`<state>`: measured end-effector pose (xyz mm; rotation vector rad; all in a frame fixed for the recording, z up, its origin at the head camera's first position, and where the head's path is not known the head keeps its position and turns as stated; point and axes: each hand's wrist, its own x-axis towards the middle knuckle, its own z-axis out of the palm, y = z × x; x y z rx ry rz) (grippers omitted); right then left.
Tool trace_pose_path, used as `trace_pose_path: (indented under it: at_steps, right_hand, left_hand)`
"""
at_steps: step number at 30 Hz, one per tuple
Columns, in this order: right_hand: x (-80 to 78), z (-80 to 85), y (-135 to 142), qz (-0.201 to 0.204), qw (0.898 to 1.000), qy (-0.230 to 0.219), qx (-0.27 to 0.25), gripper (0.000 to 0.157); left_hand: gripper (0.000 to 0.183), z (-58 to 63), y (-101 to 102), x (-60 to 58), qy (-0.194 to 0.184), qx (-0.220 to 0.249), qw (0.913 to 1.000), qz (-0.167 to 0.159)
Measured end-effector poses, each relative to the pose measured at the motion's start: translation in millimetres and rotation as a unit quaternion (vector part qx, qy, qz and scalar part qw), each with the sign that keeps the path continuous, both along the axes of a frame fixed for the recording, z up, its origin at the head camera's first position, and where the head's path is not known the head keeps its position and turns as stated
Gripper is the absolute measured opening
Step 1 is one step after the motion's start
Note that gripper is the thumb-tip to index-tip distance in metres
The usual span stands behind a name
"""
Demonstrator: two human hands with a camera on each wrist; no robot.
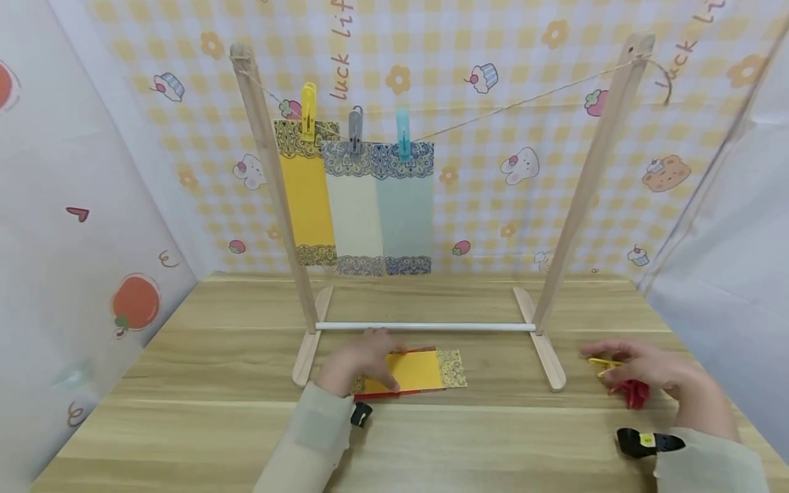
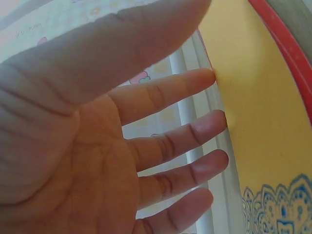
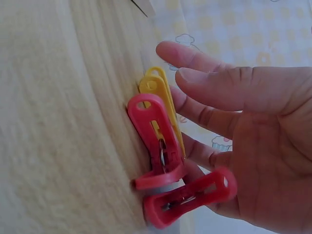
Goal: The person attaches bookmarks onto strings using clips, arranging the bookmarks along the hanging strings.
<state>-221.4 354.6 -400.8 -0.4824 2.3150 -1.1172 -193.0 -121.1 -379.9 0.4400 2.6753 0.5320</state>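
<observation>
My left hand (image 1: 368, 357) spreads over a yellow patterned card (image 1: 419, 370) lying on the table, its thumb near the close edge and its fingers by the far edge. Beneath that card, a strip of a red one (image 1: 385, 395) peeks out. In the left wrist view, the straight fingertips (image 2: 214, 122) come right to the card's border. At the right, my right hand (image 1: 644, 363) hovers loosely around a yellow clothespin (image 3: 168, 100), fingers behind it and thumb above. Two red clothespins (image 3: 157, 119) lie against the yellow one, close to the palm.
A wooden stand (image 1: 582, 185) with a white crossbar (image 1: 425, 326) holds a string (image 1: 524, 103). From it hang yellow (image 1: 308, 198), cream (image 1: 354, 212) and pale blue-green (image 1: 407, 212) cards, clipped by yellow, grey and blue clothespins. A patterned cloth (image 1: 481, 150) forms the backdrop.
</observation>
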Motion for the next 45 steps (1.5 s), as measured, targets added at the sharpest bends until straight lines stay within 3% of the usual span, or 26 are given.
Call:
trace_pose_path:
  at_steps: [7,14,23,29,31,38,45]
  right_hand:
    - [0.4,1.1,-3,0.015,1.000,-0.020,-0.003,0.054]
    - [-0.7,4.3,-11,0.011,0.994,0.054,0.096,0.049]
    - [-2.1,-0.4,-11,0.033,0.999,-0.017,-0.004,0.041]
    - [-1.1,1.2,-12,-0.004,0.999,-0.041,-0.017,0.038]
    - [-0.7,1.1,-12,-0.015,0.999,-0.038,-0.018,0.039]
    - [-2.1,1.2,-10,-0.021,0.998,0.046,0.028,0.038]
    - [-1.9,0.8,-12,-0.045,0.998,0.032,0.009,0.050]
  left_hand:
    - [0.060,0.2,3,-0.4,0.005,-0.010,0.9999,-0.003]
    - [0.063,-1.2,5,2.7,0.007,-0.026,0.9996,0.008]
    - [0.063,-4.4,7,0.9,0.016,-0.048,0.9987,0.007]
    - [0.069,-6.8,10,0.9,0.026,-0.055,0.9980,0.014]
    - [0.068,-8.0,10,1.0,0.024,-0.057,0.9980,0.013]
    - [0.068,-8.6,9,-0.2,0.033,-0.063,0.9975,0.001]
    - [0.070,-7.6,8,0.1,0.058,-0.080,0.9950,-0.015]
